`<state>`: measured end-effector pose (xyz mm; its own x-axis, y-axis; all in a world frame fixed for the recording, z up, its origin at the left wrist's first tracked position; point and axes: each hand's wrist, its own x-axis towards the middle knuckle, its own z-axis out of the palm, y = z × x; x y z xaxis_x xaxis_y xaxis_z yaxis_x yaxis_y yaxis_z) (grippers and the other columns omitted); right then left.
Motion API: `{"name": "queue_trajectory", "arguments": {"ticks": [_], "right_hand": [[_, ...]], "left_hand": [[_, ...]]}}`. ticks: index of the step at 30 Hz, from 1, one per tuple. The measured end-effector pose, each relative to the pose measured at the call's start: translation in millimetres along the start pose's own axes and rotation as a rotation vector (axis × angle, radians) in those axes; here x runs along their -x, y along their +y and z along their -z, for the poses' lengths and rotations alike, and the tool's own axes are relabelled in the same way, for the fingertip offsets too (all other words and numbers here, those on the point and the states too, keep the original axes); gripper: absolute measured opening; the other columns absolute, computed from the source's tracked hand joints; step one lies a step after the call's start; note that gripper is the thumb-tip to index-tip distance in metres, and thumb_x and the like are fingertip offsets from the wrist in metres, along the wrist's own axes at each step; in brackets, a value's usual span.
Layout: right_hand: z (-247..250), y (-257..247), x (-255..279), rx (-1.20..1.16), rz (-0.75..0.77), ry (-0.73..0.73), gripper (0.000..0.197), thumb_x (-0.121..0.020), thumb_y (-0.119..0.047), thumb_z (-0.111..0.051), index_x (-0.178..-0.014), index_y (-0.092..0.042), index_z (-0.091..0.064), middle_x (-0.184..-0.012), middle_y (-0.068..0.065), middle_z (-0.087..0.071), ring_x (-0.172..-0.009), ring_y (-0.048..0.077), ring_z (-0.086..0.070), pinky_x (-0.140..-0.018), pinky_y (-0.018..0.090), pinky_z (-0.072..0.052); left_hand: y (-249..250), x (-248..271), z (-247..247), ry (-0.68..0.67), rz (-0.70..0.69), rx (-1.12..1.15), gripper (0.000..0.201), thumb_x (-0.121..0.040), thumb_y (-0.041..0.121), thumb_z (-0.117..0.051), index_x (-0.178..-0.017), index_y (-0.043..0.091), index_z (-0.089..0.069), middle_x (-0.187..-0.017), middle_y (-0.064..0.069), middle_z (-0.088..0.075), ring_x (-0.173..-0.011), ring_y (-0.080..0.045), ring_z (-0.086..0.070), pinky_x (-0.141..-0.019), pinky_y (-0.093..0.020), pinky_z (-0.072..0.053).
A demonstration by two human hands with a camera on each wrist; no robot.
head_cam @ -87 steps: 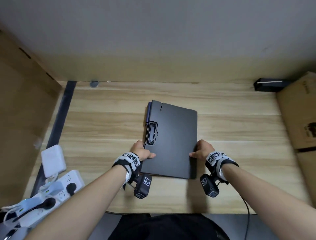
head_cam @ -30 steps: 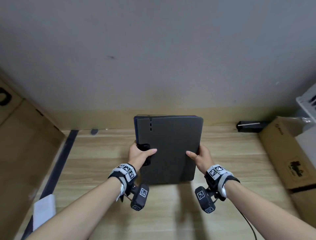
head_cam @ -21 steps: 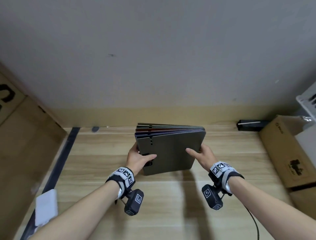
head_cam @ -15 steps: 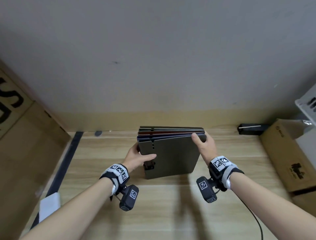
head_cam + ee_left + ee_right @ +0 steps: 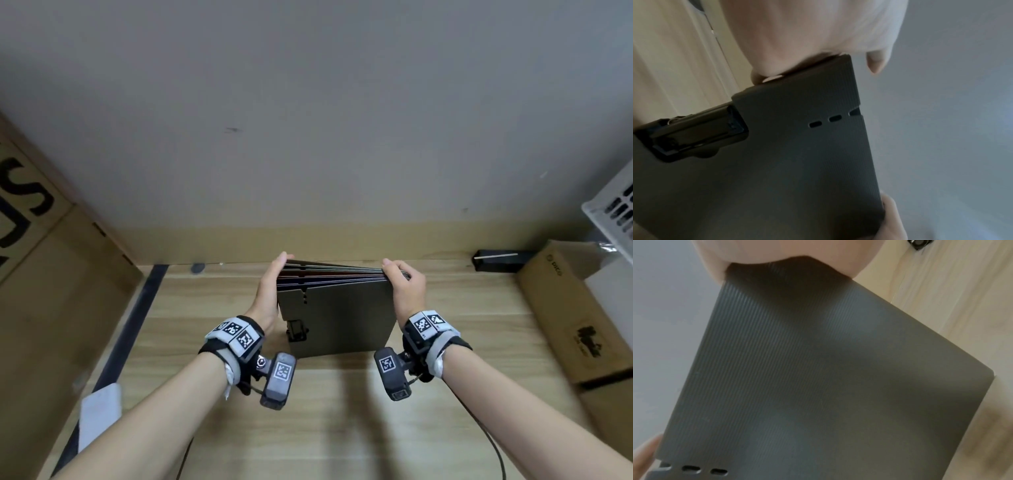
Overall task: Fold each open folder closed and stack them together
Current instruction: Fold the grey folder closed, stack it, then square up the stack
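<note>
Stack of closed folders (image 5: 337, 318) standing near-upright on lower edge on tabletop (image 5: 479, 342), dark grey ribbed front cover with black clip (image 5: 297, 330) near left edge, upper edges slightly fanned, showing red and blue.

The grey folder (image 5: 337, 318) looks like matt plastic with fine ribs; its black clip (image 5: 694, 138) is glossier. The table (image 5: 342, 428) is smooth pale wood.

Head view high above the worktop (image 5: 342, 428), facing forward and down toward the wall (image 5: 308, 137), wrist views very close, slightly blurred, each facing the folder stack (image 5: 337, 318), apparently the same grey cover all three share
</note>
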<state>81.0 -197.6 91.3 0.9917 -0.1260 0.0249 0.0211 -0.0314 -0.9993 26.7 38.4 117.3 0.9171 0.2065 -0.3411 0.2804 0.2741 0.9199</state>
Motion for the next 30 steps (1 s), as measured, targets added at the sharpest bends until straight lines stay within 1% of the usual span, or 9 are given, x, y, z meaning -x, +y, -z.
{"name": "queue_trajectory", "arguments": {"ticks": [4,7,9,12,14,20,23,25,30], "right_hand": [[-0.7,-2.0,3.3,-0.013,-0.03,-0.002,0.033,-0.084,-0.034,-0.063,-0.061,-0.014,-0.052,-0.063,0.0,-0.039,-0.066,0.017,-0.034,-0.066,0.032,-0.025],[-0.9,-0.3,2.5,-0.012,-0.037,0.023,0.031,-0.084,-0.035,-0.062,-0.064,-0.013,-0.054,-0.059,-0.014,-0.047,-0.065,0.011,-0.041,-0.068,0.031,-0.03],[-0.7,2.6,0.1,-0.009,-0.037,0.024,0.034,-0.085,-0.038,-0.061,-0.07,-0.007,-0.057,-0.065,-0.011,-0.053,-0.07,0.012,-0.046,-0.072,0.033,-0.034],[-1.6,3.4,-3.4,0.011,-0.024,0.031,0.036,-0.084,-0.04,-0.06,-0.078,-0.005,-0.062,-0.076,-0.001,-0.059,-0.077,0.014,-0.05,-0.076,0.034,-0.037],[-3.5,3.2,-4.5,0.02,-0.015,0.045,0.034,-0.084,-0.039,-0.059,-0.079,-0.006,-0.064,-0.078,0.0,-0.061,-0.077,0.014,-0.051,-0.076,0.034,-0.038],[-3.9,0.6,2.0,0.005,0.033,0.045,0.035,-0.088,-0.031,-0.058,-0.064,-0.009,-0.046,-0.063,0.0,-0.03,-0.063,0.019,-0.026,-0.062,0.033,-0.02],[-2.3,-1.8,5.9,-0.013,0.029,0.018,0.042,-0.091,-0.029,-0.059,-0.057,-0.019,-0.036,-0.059,-0.008,-0.024,-0.057,0.01,-0.023,-0.06,0.03,-0.019],[0.1,-0.5,4.7,-0.035,0.004,-0.013,0.044,-0.091,-0.037,-0.061,-0.057,-0.021,-0.039,-0.058,-0.009,-0.029,-0.058,0.01,-0.028,-0.062,0.03,-0.022],[20.6,7.7,3.8,0.076,-0.013,-0.194,0.033,-0.071,-0.054,-0.069,-0.086,-0.025,-0.066,-0.084,-0.014,-0.068,-0.081,0.002,-0.062,-0.08,0.017,-0.045]], "left_hand": [[-9.5,-6.3,-1.6,0.08,0.099,-0.012,0.094,-0.064,0.089,-0.054,-0.137,0.03,-0.056,-0.151,0.0,-0.048,-0.138,-0.021,-0.044,-0.116,-0.052,-0.027],[-16.9,-17.9,0.2,0.166,0.122,0.005,0.1,-0.065,0.085,-0.048,-0.146,0.025,-0.046,-0.154,0.002,-0.041,-0.142,-0.021,-0.038,-0.118,-0.052,-0.025],[-2.1,-5.3,-7.9,0.178,0.082,-0.029,0.09,-0.071,0.077,-0.048,-0.14,0.018,-0.053,-0.148,-0.004,-0.05,-0.135,-0.022,-0.047,-0.115,-0.047,-0.033],[13.4,6.3,-16.1,0.193,-0.045,-0.077,0.037,-0.102,0.031,-0.037,-0.112,0.009,-0.065,-0.114,-0.011,-0.067,-0.104,-0.024,-0.062,-0.086,-0.032,-0.051],[14.3,5.9,-16.8,0.203,-0.078,-0.101,0.035,-0.103,0.018,-0.033,-0.107,0.012,-0.067,-0.112,-0.01,-0.067,-0.103,-0.024,-0.062,-0.083,-0.033,-0.05],[4.5,2.8,-20.4,0.27,-0.143,-0.029,0.026,-0.096,0.015,-0.042,-0.081,0.012,-0.063,-0.084,-0.006,-0.063,-0.084,-0.022,-0.059,-0.08,-0.035,-0.046],[2.4,5.3,-26.6,0.296,-0.158,0.012,0.031,-0.102,0.024,-0.044,-0.073,0.021,-0.056,-0.08,0.011,-0.058,-0.078,-0.003,-0.055,-0.075,-0.019,-0.041],[0.6,3.5,-26.5,0.307,-0.17,-0.023,0.031,-0.103,0.027,-0.045,-0.074,0.022,-0.057,-0.08,0.013,-0.057,-0.077,0.002,-0.051,-0.074,-0.017,-0.038],[-2.0,-5.6,-20.4,0.301,-0.222,-0.071,0.028,-0.096,0.023,-0.045,-0.073,0.015,-0.059,-0.081,-0.008,-0.057,-0.082,-0.021,-0.052,-0.08,-0.036,-0.04]]}}
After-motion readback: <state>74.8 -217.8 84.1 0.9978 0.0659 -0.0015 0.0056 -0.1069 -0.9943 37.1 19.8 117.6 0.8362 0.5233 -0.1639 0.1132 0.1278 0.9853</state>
